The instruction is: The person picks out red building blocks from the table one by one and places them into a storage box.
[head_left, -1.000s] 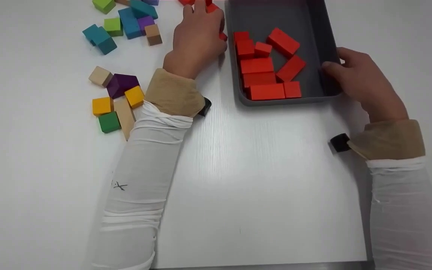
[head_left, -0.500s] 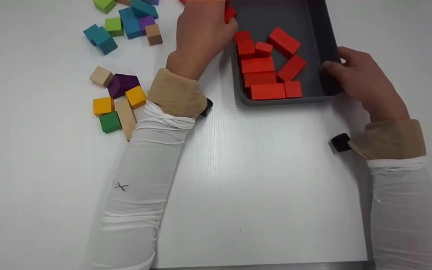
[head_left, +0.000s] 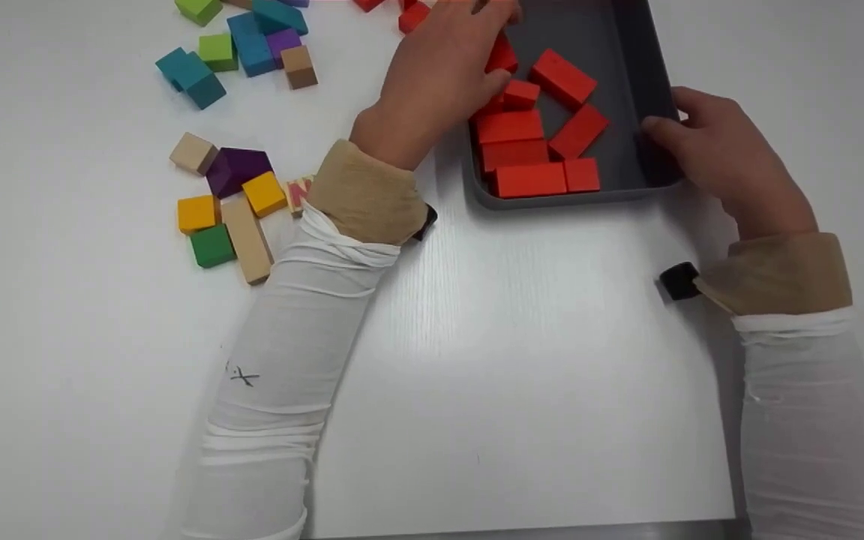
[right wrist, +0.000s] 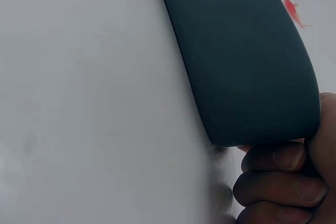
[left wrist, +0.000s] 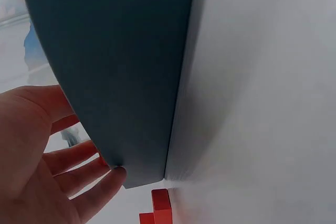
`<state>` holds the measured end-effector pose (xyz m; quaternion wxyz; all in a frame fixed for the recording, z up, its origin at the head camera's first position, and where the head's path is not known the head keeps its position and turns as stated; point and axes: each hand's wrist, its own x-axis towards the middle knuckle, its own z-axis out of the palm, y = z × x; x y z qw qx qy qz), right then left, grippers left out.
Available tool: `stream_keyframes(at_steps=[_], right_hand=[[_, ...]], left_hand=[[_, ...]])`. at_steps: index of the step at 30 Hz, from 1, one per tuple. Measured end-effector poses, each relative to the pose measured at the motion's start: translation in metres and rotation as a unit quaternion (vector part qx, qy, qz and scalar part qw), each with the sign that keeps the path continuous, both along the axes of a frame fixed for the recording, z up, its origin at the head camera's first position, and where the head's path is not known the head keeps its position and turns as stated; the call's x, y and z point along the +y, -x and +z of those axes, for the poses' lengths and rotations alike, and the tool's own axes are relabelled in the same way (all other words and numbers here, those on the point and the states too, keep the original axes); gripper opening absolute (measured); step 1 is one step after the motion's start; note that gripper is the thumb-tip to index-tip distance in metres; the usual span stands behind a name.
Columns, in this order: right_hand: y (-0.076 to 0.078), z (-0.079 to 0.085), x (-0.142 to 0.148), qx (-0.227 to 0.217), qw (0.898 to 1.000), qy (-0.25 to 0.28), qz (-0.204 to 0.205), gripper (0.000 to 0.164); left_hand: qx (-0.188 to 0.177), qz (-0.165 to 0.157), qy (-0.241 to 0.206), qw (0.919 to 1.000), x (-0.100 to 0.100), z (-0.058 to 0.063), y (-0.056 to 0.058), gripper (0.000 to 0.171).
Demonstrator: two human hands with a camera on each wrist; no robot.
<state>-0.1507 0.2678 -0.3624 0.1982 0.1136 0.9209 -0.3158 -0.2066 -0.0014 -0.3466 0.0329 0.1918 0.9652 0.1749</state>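
In the head view my left hand (head_left: 439, 75) reaches over the left wall of a dark grey tray (head_left: 574, 196). A red wooden block (head_left: 505, 54) sits between its thumb and fingers, just inside that wall. Much of the block is hidden by the hand, and only a sliver of red shows past the fingers (left wrist: 68, 156) in the left wrist view. My right hand (head_left: 739, 157) grips the tray's right side near the front corner, thumb inside and fingers curled outside. Several red blocks (head_left: 529, 180) lie in the tray, mostly toward its front left.
More red blocks (head_left: 413, 16) lie on the table behind the left hand. Teal blocks (head_left: 203, 81), lime blocks (head_left: 218, 52) and others are scattered at the back left. Nearer, yellow blocks (head_left: 198, 214), a green block (head_left: 212, 246) and a purple block (head_left: 241, 169) lie beside the left forearm.
My left hand has picked up a red block from the table behind and carried it right, over the tray's left wall. The right hand keeps its grip on the tray.
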Motion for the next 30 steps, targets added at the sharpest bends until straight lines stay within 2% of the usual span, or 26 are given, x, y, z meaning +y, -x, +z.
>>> stream_keyframes(at_steps=[5, 14, 30], right_hand=[[-0.0014, 0.001, -0.0006, 0.003, 1.0, -0.005, 0.001, 0.058], [-0.0022, 0.001, -0.0007, 0.006, 1.0, -0.003, 0.001, 0.057], [-0.0018, -0.0003, -0.0032, 0.01, 1.0, -0.006, 0.01, 0.058]], left_hand=[[-0.025, 0.003, 0.014, 0.9996, 0.0013, 0.0004, -0.0018, 0.045], [-0.045, -0.018, 0.035, 0.9982, 0.0007, -0.0001, -0.0022, 0.041], [-0.073, 0.0, 0.031, 0.9968, -0.0047, -0.0006, -0.0008, 0.035]])
